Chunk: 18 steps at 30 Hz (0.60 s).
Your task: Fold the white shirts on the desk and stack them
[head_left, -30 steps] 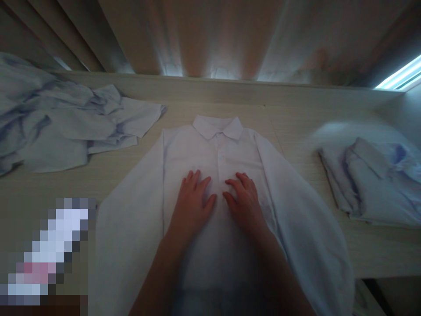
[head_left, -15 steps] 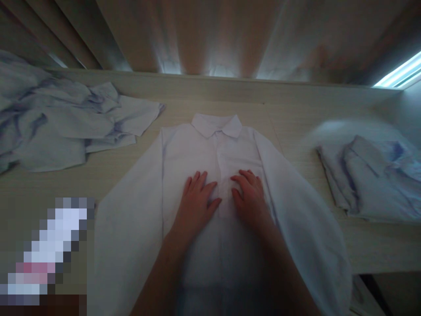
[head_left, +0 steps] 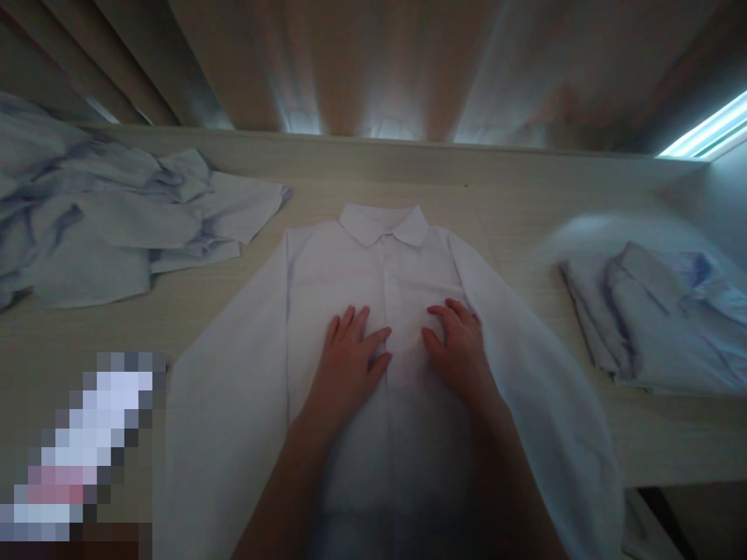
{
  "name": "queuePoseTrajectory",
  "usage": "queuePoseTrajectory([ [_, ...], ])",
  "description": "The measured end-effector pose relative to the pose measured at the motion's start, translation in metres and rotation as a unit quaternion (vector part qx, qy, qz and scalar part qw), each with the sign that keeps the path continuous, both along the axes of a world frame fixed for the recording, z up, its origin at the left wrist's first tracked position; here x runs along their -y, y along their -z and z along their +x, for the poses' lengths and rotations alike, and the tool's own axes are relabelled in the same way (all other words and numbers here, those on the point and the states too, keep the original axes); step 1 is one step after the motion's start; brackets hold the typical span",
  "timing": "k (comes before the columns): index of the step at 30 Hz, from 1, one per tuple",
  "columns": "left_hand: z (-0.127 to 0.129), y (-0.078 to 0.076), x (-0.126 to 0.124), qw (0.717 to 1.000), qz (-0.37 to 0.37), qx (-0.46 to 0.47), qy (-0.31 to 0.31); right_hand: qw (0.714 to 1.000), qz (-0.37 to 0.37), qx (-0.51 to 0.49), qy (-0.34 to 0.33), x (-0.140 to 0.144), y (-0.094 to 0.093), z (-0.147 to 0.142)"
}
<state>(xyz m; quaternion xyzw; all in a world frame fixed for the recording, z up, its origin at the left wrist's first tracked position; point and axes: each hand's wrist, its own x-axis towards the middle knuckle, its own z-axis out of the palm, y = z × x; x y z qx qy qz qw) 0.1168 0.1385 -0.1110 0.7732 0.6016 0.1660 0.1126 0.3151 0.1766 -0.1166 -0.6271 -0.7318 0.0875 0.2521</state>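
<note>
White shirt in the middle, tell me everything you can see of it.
The white shirt, of thin-looking cloth with faint creases, lies flat, front up, on the pale tabletop. Its collar folds down at the far end above a placket; the sleeves slant outward. The left hand and right hand appear to rest on its front.
</note>
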Motion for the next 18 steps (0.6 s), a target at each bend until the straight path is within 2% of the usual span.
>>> queuePoseTrajectory([
  [7, 0.000, 0.000, 0.000, 1.000, -0.008, -0.009, 0.003, 0.999, -0.028, -0.016, 0.001, 0.007, -0.010, -0.016],
  [11, 0.001, 0.000, 0.000, 1.000, -0.008, -0.005, 0.001, 0.999, -0.042, -0.010, -0.016, 0.011, -0.009, -0.026],
  [18, -0.001, -0.005, 0.001, 0.999, -0.014, 0.031, 0.016, 0.998, -0.044, 0.003, -0.035, 0.012, -0.006, -0.021],
])
